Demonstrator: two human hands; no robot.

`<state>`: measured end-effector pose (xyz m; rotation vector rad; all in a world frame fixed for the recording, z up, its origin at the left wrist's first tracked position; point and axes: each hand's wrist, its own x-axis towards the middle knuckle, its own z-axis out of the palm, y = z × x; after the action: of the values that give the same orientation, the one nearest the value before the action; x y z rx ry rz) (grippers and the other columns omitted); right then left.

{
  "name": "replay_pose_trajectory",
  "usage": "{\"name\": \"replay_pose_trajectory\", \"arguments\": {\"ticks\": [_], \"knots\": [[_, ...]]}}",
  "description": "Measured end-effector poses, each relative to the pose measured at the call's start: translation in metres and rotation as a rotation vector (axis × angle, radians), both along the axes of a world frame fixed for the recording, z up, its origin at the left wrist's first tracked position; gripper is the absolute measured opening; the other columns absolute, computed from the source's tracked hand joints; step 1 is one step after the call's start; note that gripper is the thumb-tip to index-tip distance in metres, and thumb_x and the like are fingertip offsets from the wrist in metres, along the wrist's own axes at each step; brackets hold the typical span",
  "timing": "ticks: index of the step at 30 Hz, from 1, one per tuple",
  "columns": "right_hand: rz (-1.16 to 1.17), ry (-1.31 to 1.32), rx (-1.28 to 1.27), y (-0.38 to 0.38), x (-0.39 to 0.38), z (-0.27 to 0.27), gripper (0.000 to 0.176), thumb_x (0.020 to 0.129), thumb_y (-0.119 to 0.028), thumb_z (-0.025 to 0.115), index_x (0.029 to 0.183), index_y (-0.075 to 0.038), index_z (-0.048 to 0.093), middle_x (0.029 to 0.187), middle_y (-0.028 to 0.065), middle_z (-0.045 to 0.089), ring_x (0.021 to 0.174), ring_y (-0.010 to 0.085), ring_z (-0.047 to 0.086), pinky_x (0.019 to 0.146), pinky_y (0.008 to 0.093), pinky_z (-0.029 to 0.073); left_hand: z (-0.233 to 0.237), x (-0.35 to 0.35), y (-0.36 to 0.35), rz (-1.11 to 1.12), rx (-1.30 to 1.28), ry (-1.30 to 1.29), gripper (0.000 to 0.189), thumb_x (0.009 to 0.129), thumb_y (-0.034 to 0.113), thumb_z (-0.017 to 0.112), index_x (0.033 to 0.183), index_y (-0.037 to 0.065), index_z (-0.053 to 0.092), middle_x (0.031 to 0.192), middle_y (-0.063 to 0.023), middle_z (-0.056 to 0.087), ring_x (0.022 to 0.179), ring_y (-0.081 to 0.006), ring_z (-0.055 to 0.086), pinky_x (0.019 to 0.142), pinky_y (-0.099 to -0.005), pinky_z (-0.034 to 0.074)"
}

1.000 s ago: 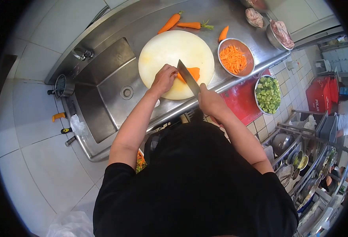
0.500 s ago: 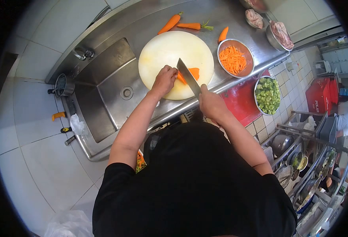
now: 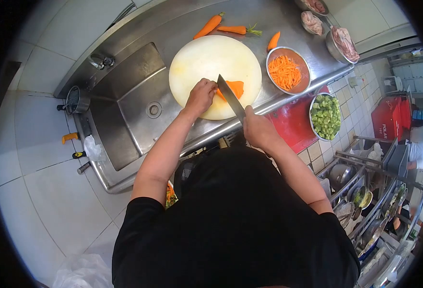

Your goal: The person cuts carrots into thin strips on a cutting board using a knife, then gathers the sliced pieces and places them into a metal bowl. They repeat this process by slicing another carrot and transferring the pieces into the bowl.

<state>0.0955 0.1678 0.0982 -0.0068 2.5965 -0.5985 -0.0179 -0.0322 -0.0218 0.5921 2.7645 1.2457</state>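
Note:
My right hand (image 3: 258, 128) is wrapped round the handle of a broad-bladed knife (image 3: 230, 96). Its blade points away from me across a round white cutting board (image 3: 187, 62). Sliced carrot (image 3: 237, 88) lies on the board, on the right side of the blade. With fingers curled, my left hand (image 3: 202, 96) presses a carrot piece (image 3: 219, 93) close to the blade's left side. Most of that piece is hidden by the fingers and the knife. Just right of the board stands a colander (image 3: 306, 81) holding carrot strips (image 3: 284, 73).
Whole carrots (image 3: 209, 26) and a carrot end (image 3: 273, 41) lie behind the board. A sink basin (image 3: 125, 120) is at the left. Bowls of raw meat (image 3: 343, 43) stand at the far right of the counter. Below, a bowl of chopped greens (image 3: 325, 117) sits near a red surface (image 3: 293, 125).
The knife has shifted very slightly beside my left fingers, and the sliced carrot shows a little differently next to the blade. Both hands keep nearly the same places.

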Motion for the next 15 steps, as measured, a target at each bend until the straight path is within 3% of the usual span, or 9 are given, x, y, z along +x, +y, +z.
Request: {"name": "replay_pose_trajectory", "arguments": {"ticks": [8, 15], "knots": [[-0.014, -0.040, -0.002, -0.003, -0.009, -0.042, 0.018, 0.095, -0.006, 0.042, 0.111, 0.004, 0.043, 0.090, 0.0353, 0.066, 0.091, 0.0496, 0.067, 0.083, 0.0574, 0.052, -0.005, 0.004, 0.002, 0.010, 0.017, -0.004, 0.014, 0.091, 0.007, 0.067, 0.104, 0.004, 0.067, 0.106, -0.0137, 0.064, 0.098, -0.0334, 0.065, 0.086, -0.0399, 0.053], [-0.003, -0.022, 0.015, 0.001, -0.012, -0.014, 0.021, 0.100, -0.015, 0.045, 0.112, 0.002, 0.043, 0.088, 0.0330, 0.067, 0.088, 0.0491, 0.067, 0.079, 0.0567, 0.053, 0.001, -0.003, -0.002, -0.013, 0.024, -0.044, 0.015, 0.092, 0.009, 0.066, 0.106, 0.003, 0.067, 0.105, -0.0142, 0.065, 0.097, -0.0329, 0.065, 0.086, -0.0399, 0.053]]}}
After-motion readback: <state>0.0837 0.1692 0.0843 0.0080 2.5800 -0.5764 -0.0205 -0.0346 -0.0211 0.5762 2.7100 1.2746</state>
